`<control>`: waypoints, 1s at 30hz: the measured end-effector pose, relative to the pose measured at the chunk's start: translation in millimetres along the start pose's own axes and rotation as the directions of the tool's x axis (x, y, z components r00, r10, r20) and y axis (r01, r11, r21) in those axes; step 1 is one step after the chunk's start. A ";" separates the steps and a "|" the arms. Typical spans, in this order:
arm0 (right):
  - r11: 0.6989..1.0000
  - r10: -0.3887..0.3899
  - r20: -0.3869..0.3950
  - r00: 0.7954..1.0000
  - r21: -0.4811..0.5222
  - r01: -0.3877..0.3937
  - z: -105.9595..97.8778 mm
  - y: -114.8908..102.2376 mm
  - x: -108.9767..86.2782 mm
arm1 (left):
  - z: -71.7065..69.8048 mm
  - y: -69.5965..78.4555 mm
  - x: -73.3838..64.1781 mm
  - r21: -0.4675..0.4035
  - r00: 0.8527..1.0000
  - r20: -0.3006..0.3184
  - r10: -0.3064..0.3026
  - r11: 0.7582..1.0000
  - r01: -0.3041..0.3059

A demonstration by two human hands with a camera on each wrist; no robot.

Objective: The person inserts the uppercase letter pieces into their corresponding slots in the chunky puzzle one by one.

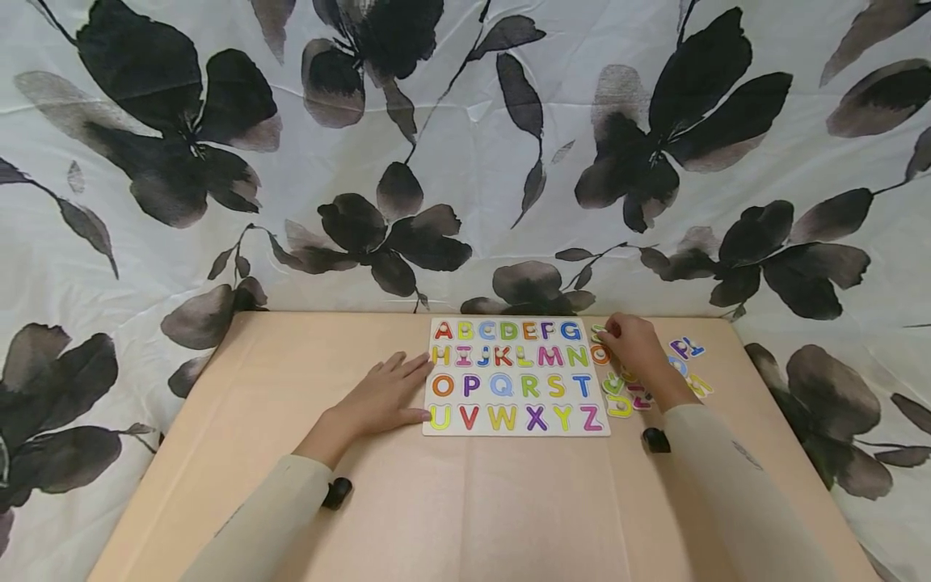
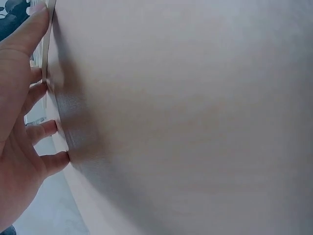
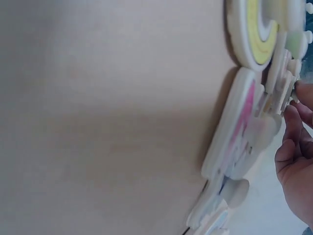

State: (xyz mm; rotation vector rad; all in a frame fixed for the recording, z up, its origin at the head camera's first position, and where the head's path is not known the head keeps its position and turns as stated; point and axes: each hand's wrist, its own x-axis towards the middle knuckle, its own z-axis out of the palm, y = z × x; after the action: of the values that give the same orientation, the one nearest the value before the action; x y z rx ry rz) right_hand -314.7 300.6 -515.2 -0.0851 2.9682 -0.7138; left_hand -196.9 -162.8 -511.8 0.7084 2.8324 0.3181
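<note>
A white alphabet board [image 1: 516, 432] with rows of colourful letters lies on the table. My left hand [image 1: 385, 392] is at its left edge, fingers spread and touching the side. In the left wrist view, the thumb [image 2: 32, 29] reaches along the board's edge. My right hand [image 1: 631, 343] is over loose letter pieces beside the board's upper right, pinching a small letter piece [image 3: 286, 95] between thumb and fingers; which letter cannot be told. An orange O piece [image 1: 600, 354] lies by the fingertips. A yellow U-shaped piece [image 3: 259, 44] and a pink piece [image 3: 232, 127] lie nearby.
More loose letters, including a purple P [image 1: 680, 347] and a blue piece [image 1: 696, 347], lie right of the right wrist. A small black device [image 1: 656, 440] hangs under the right wrist, another [image 1: 338, 493] under the left. A flowered cloth [image 1: 465, 162] hangs behind the tan table [image 1: 509, 509].
</note>
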 end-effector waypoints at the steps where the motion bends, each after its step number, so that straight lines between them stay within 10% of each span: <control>1: 1.000 -0.004 0.003 1.000 0.008 0.004 -1.0 0.0 -1.0 | 0.0 0.0 0.2 -0.003 1.000 0.004 -0.003 1.000 0.003; 30: 0.975 -0.223 0.058 0.973 0.000 0.223 6.6 -32.8 -28.4 | 1.6 2.5 2.7 -0.017 1.000 -0.020 -0.007 1.000 0.006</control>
State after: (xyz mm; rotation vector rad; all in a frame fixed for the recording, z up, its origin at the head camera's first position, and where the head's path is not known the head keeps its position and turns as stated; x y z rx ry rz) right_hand -284.6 270.5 -504.0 -0.4386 2.9342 -0.7112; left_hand -197.7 -159.1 -513.1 0.6961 2.8467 0.3500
